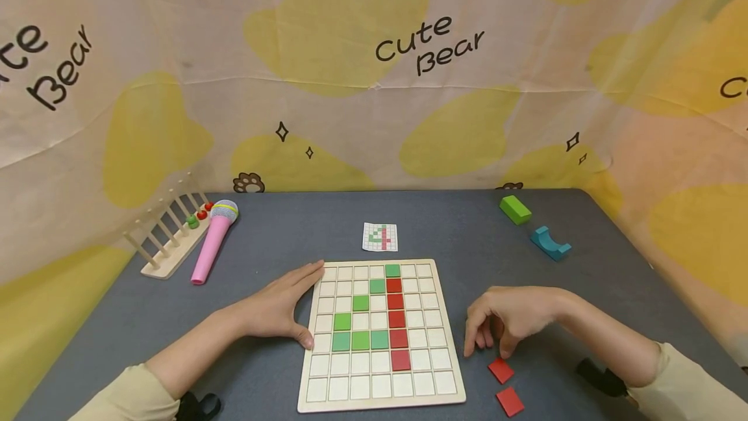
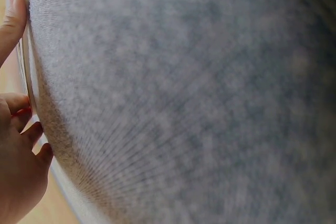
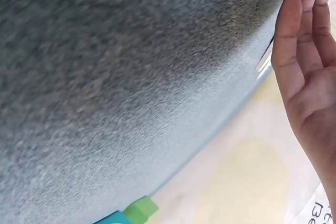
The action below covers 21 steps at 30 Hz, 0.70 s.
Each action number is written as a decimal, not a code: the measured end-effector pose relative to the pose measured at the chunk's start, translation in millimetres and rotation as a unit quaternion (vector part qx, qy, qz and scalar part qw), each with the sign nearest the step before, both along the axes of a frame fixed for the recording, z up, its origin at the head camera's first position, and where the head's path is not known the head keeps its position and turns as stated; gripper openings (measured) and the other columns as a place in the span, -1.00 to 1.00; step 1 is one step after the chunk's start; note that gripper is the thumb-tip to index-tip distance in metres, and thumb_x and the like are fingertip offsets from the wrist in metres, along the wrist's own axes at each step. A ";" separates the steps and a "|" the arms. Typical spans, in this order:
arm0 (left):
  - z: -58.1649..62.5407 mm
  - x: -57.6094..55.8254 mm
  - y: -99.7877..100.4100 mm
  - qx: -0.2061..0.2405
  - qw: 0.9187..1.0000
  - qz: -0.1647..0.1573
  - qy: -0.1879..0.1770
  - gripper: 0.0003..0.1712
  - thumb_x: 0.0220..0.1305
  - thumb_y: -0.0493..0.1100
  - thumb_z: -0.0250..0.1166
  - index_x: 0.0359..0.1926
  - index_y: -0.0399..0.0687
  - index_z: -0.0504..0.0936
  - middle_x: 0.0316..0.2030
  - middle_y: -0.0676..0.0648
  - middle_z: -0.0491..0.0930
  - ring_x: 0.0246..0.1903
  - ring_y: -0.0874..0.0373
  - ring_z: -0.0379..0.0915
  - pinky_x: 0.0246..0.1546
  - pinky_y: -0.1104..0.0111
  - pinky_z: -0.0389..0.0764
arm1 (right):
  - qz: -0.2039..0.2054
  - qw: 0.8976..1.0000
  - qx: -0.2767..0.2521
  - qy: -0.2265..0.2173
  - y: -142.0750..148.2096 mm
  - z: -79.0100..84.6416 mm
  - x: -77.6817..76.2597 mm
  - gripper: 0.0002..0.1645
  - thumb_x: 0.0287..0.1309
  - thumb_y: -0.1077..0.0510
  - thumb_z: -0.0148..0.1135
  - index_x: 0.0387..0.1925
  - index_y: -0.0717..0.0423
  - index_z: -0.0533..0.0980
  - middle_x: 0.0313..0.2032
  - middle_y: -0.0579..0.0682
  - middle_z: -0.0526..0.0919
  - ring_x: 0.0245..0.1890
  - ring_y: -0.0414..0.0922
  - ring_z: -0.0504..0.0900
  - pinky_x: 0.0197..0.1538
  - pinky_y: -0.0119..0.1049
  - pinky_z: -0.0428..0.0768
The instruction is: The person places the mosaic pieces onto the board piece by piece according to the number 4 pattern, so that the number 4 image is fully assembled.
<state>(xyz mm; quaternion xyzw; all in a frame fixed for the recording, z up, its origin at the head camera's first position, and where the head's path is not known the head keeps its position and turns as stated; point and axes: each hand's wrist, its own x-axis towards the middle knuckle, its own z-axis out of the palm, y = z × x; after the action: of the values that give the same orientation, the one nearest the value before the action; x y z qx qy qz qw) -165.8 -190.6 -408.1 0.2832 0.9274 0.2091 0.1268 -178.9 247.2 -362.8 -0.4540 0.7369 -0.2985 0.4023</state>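
Observation:
A wooden grid board (image 1: 310, 401) lies on the table with several green tiles (image 1: 360, 341) in a diagonal and a row, and a column of red tiles (image 1: 397, 319). My left hand (image 1: 274, 304) rests against the board's left edge, thumb and fingers spread along it; in the left wrist view its fingertips (image 2: 46, 153) meet that edge. Right of the board my right hand (image 1: 517, 314) hovers low, fingers bent downward and apart from the board. Its thumb tip is right at a loose red tile (image 1: 500, 370). A second loose red tile (image 1: 510, 401) lies nearer me.
A small printed card (image 1: 380, 238) with a coloured grid pattern lies behind the board. At left are a pink microphone (image 1: 211, 245) and a wooden peg rack (image 1: 175, 252) with red and green beads. A green block (image 1: 515, 210) and a blue arch (image 1: 549, 243) sit back right.

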 end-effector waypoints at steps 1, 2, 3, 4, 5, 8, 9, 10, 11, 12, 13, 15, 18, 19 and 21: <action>0.2 0.2 -0.3 0.000 1.000 0.000 0.002 0.48 -0.31 0.44 0.52 0.52 -0.23 0.08 0.56 -0.19 0.00 0.52 -0.24 -0.02 0.39 -0.23 0.18 | 0.001 1.000 0.002 0.001 0.8 -0.2 0.1 -0.38 -0.19 0.44 0.46 -0.05 -0.14 0.69 -0.25 0.04 0.67 -0.25 -0.41 0.58 -0.22 -0.40 0.69; 0.4 0.4 -0.7 0.000 1.000 -0.001 0.004 0.48 -0.31 0.44 0.52 0.52 -0.24 0.08 0.56 -0.20 0.00 0.52 -0.26 -0.01 0.38 -0.24 0.18 | 0.003 1.000 0.004 0.002 1.5 -0.3 0.2 -0.38 -0.20 0.44 0.46 -0.06 -0.14 0.70 -0.26 0.04 0.66 -0.25 -0.42 0.57 -0.23 -0.40 0.69; 0.7 0.5 -0.9 0.002 1.000 0.000 0.003 0.48 -0.31 0.44 0.52 0.52 -0.24 0.08 0.56 -0.20 0.00 0.52 -0.26 -0.02 0.38 -0.24 0.18 | 0.005 1.000 0.007 0.001 2.1 -0.4 0.5 -0.39 -0.20 0.45 0.45 -0.07 -0.14 0.70 -0.26 0.04 0.66 -0.26 -0.43 0.56 -0.23 -0.41 0.68; 1.0 0.6 -1.1 0.002 1.000 0.001 0.002 0.49 -0.31 0.44 0.52 0.52 -0.24 0.08 0.56 -0.20 0.00 0.52 -0.26 -0.02 0.39 -0.24 0.17 | 0.008 1.000 0.009 0.004 2.6 -0.4 0.8 -0.39 -0.21 0.45 0.45 -0.08 -0.14 0.71 -0.27 0.04 0.65 -0.27 -0.44 0.55 -0.23 -0.42 0.68; 0.9 0.5 -1.2 0.001 1.000 0.002 0.001 0.49 -0.31 0.44 0.51 0.52 -0.23 0.08 0.56 -0.20 -0.01 0.52 -0.26 -0.02 0.39 -0.24 0.17 | 0.011 1.000 0.011 0.007 3.0 -0.6 1.0 -0.39 -0.22 0.45 0.45 -0.09 -0.14 0.71 -0.28 0.05 0.65 -0.27 -0.45 0.54 -0.24 -0.42 0.68; 0.7 0.1 -1.0 -0.002 1.000 0.005 -0.005 0.49 -0.31 0.46 0.50 0.52 -0.22 0.07 0.57 -0.18 -0.02 0.53 -0.24 -0.04 0.40 -0.23 0.16 | 0.019 1.000 0.015 0.018 4.7 -1.7 2.2 -0.38 -0.25 0.45 0.46 -0.09 -0.14 0.71 -0.29 0.05 0.64 -0.29 -0.47 0.53 -0.26 -0.45 0.66; 0.6 0.0 -0.8 -0.002 1.000 0.006 -0.007 0.49 -0.32 0.46 0.51 0.52 -0.21 0.07 0.57 -0.17 -0.03 0.53 -0.23 -0.05 0.41 -0.23 0.15 | 0.020 0.999 0.016 0.020 5.3 -2.3 2.6 -0.36 -0.26 0.46 0.46 -0.09 -0.15 0.72 -0.29 0.05 0.64 -0.29 -0.47 0.52 -0.27 -0.46 0.65; 0.4 -0.1 -0.7 -0.003 1.000 0.005 -0.006 0.49 -0.32 0.46 0.51 0.52 -0.21 0.07 0.57 -0.17 -0.03 0.53 -0.23 -0.05 0.41 -0.22 0.15 | 0.021 0.999 0.016 0.025 5.9 -2.9 3.0 -0.35 -0.28 0.47 0.46 -0.09 -0.15 0.72 -0.30 0.04 0.63 -0.29 -0.48 0.52 -0.27 -0.46 0.65; 0.3 -0.1 -0.5 -0.004 1.000 0.005 -0.005 0.49 -0.32 0.46 0.50 0.52 -0.21 0.07 0.57 -0.17 -0.03 0.53 -0.23 -0.04 0.40 -0.22 0.16 | 0.021 0.999 0.017 0.028 6.5 -3.6 3.3 -0.33 -0.30 0.48 0.45 -0.10 -0.16 0.72 -0.31 0.03 0.63 -0.30 -0.48 0.51 -0.28 -0.47 0.65; 0.5 0.2 -0.3 -0.004 1.000 0.004 -0.003 0.49 -0.32 0.46 0.50 0.52 -0.21 0.08 0.57 -0.17 -0.03 0.53 -0.23 -0.04 0.40 -0.23 0.16 | 0.022 0.999 0.017 0.032 7.1 -4.3 3.7 -0.32 -0.32 0.48 0.45 -0.10 -0.17 0.72 -0.31 0.02 0.63 -0.30 -0.48 0.51 -0.29 -0.47 0.64; 0.6 0.2 0.0 -0.004 1.000 0.004 -0.003 0.49 -0.33 0.46 0.51 0.52 -0.21 0.08 0.57 -0.17 -0.03 0.53 -0.23 -0.03 0.40 -0.22 0.16 | 0.023 0.999 0.017 0.035 7.6 -5.0 4.0 -0.30 -0.34 0.49 0.45 -0.10 -0.17 0.72 -0.31 0.01 0.63 -0.30 -0.48 0.50 -0.29 -0.48 0.64; 0.8 0.3 0.2 -0.002 1.000 0.004 -0.005 0.49 -0.33 0.45 0.51 0.52 -0.21 0.08 0.57 -0.17 -0.03 0.53 -0.23 -0.03 0.40 -0.22 0.16 | 0.024 0.999 0.018 0.041 8.4 -6.3 4.7 -0.29 -0.36 0.50 0.44 -0.11 -0.18 0.73 -0.31 -0.01 0.62 -0.31 -0.49 0.49 -0.30 -0.49 0.63; 1.7 0.8 0.3 -0.003 1.000 0.002 -0.003 0.48 -0.32 0.44 0.51 0.52 -0.21 0.08 0.57 -0.18 -0.02 0.52 -0.24 -0.03 0.40 -0.23 0.16 | 0.032 0.998 0.017 0.053 9.3 -7.9 5.7 -0.29 -0.37 0.51 0.44 -0.13 -0.19 0.74 -0.33 -0.02 0.62 -0.33 -0.50 0.48 -0.31 -0.52 0.60; 1.9 0.9 0.0 -0.003 1.000 0.002 -0.002 0.48 -0.31 0.44 0.51 0.52 -0.22 0.08 0.57 -0.19 -0.02 0.52 -0.25 -0.03 0.40 -0.23 0.16 | 0.034 0.998 0.017 0.054 8.9 -8.3 6.1 -0.30 -0.37 0.51 0.44 -0.13 -0.19 0.74 -0.34 -0.02 0.62 -0.35 -0.51 0.47 -0.31 -0.54 0.59; 2.5 1.5 -0.6 -0.004 1.000 0.001 0.000 0.48 -0.30 0.43 0.52 0.52 -0.22 0.07 0.56 -0.20 -0.01 0.52 -0.26 -0.01 0.39 -0.24 0.17 | 0.039 0.997 0.015 0.062 8.2 -8.9 6.5 -0.30 -0.37 0.51 0.44 -0.15 -0.20 0.74 -0.36 -0.02 0.61 -0.38 -0.51 0.45 -0.31 -0.56 0.56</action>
<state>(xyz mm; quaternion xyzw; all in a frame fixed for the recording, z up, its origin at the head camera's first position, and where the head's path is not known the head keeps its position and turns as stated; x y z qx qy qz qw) -164.3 -191.2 -405.6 0.2814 0.9285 0.2058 0.1280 -172.4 255.3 -371.7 -0.4937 0.7464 -0.2433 0.3741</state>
